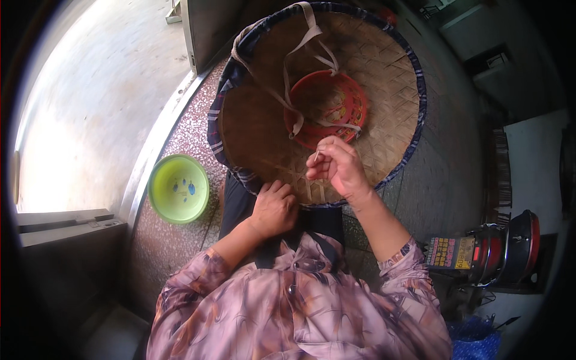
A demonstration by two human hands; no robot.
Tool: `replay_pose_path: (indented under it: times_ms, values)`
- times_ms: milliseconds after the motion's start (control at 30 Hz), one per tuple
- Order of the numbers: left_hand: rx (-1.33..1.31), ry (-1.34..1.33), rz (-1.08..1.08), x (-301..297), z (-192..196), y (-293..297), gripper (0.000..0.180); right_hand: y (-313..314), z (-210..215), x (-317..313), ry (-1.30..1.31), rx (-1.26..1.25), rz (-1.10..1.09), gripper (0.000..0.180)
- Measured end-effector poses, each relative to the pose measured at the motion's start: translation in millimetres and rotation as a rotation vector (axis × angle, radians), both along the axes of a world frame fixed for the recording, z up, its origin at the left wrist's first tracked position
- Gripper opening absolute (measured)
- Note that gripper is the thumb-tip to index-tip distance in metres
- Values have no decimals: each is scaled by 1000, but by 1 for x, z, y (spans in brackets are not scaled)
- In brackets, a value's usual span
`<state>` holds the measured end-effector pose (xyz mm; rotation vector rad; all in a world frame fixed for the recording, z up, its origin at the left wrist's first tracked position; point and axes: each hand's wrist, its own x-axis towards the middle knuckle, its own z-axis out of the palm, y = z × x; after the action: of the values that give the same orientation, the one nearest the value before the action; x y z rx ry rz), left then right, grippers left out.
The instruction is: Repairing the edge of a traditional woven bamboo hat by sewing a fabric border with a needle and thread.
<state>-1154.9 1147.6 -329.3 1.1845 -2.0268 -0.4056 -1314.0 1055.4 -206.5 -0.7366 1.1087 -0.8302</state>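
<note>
Across the lap sits a big round woven bamboo conical hat, inside facing up, so its near rim is easy to reach. Left hand presses that rim down, fingers curled on it, steadying things. Right hand pinches something thin, maybe a needle, too small to tell. Red plastic lattice headband and pale cloth straps sit at the centre; dark fabric binds the edge.
</note>
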Motion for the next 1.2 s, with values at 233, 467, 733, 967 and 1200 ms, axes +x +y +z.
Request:
replay_pose_path:
  times_ms: [233,467,733,967,1200]
  values:
    - [1,-5,20,4,-1,2,10,12,139,-140,-10,-556,-57,16]
    - [18,-6,-8,1,4,-2,12,120,289,-426,394,-1077,-551,24]
    - [6,-15,-7,-1,2,1,14,304,332,-624,1384,-992,-1487,32]
    - [-3,38,-46,-10,-1,-8,14,334,196,-622,2188,-533,-651,27]
    - [17,-6,3,-3,2,0,13,162,-37,-155,451,-102,-101,25]
